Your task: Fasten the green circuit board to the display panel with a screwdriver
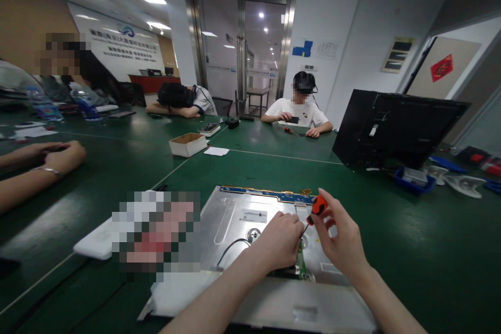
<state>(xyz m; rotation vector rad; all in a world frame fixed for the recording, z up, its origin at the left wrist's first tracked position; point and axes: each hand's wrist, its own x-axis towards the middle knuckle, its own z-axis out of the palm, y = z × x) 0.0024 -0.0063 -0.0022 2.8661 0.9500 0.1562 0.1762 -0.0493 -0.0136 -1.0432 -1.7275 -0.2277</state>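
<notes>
A silver metal monitor back panel (pixel 235 219) lies flat on the green table in front of me. My right hand (pixel 342 240) grips an orange-handled screwdriver (pixel 318 207), its tip pointing down at the panel near a small green circuit board (pixel 300 266). My left hand (pixel 279 242) is closed in a pinch just left of the screwdriver shaft, over the same spot; what it pinches is hidden. A black cable (pixel 230 250) curves across the panel to the left hand.
A black monitor (pixel 391 128) stands at the right, with a blue tray (pixel 415 180) and white stands beside it. A cardboard box (pixel 188 144) sits mid-table. A white slab (pixel 96 242) lies at left. Other people sit around the table; someone's arms (pixel 39 167) rest at left.
</notes>
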